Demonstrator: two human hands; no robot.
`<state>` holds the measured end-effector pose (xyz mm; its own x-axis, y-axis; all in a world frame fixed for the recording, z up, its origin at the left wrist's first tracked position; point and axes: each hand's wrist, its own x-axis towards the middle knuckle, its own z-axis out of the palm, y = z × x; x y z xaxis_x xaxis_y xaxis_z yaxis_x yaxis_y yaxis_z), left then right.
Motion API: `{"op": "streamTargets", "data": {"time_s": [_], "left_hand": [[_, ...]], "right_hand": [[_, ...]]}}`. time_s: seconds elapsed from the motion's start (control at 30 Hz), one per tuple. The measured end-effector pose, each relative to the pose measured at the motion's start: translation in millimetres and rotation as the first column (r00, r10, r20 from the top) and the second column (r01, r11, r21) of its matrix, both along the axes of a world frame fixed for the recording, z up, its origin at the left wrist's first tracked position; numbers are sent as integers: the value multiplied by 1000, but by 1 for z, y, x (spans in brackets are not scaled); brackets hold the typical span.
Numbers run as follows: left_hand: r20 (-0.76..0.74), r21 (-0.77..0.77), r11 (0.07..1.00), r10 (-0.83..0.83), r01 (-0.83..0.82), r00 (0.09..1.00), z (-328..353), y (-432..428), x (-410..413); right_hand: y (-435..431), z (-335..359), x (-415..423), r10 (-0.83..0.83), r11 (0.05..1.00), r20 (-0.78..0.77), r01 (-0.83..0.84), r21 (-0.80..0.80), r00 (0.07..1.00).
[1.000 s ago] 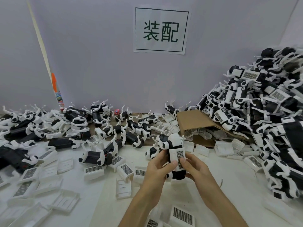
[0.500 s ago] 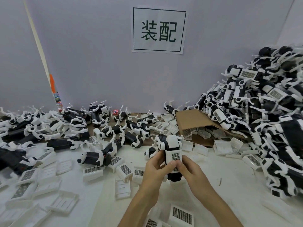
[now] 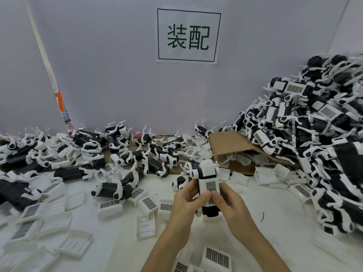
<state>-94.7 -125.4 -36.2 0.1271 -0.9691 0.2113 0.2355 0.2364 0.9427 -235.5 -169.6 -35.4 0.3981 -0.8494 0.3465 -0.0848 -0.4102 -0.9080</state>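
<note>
Above the table (image 3: 275, 203), toy dog (image 3: 208, 173) points lengthwise away.

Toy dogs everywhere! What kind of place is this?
Probably a toy factory's assembly bench. The wall sign reads "assembly" in Chinese, a heap of toy dogs rises at right, loose white covers litter the table, and the left hand and right hand grip one dog.

Toy-dog pile (image 3: 324, 134) rt; cardboard (image 3: 227, 144) behind; wall sign (image 3: 188, 35); loose covers (image 3: 109, 206), prob. plastic.
</note>
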Motion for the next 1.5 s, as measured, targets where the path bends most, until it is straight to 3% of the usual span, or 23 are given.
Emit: {"op": "streamTargets", "data": {"time_s": [0.17,0.3,0.43,0.63,0.83,1.0,1.5], "left_hand": [[-64,57,998,-6,9,998,-2,0,-2],[-166,63,997,-35,46,985,1,0,3],[-138,78,997,32,-22,990,3,0,2],[-157,66,996,73,-63,985,2,0,2],[-132,68,992,114,-105,985,3,1,-1],[-82,33,996,90,-87,993,6,3,-4],[-23,30,996,88,-87,996,4,2,-12]], "right_hand": [[-2,0,-2,41,997,23,-43,66,999],[-1,-2,0,48,999,-38,-48,15,998],[6,-2,1,7,995,-78,-15,-97,997],[9,-2,2,-12,990,-83,0,-143,996],[8,-3,3,-9,995,-102,0,-96,995],[10,-1,6,-1,1000,-25,1,-20,1000],[16,-2,7,-75,993,57,80,-91,995]]}}
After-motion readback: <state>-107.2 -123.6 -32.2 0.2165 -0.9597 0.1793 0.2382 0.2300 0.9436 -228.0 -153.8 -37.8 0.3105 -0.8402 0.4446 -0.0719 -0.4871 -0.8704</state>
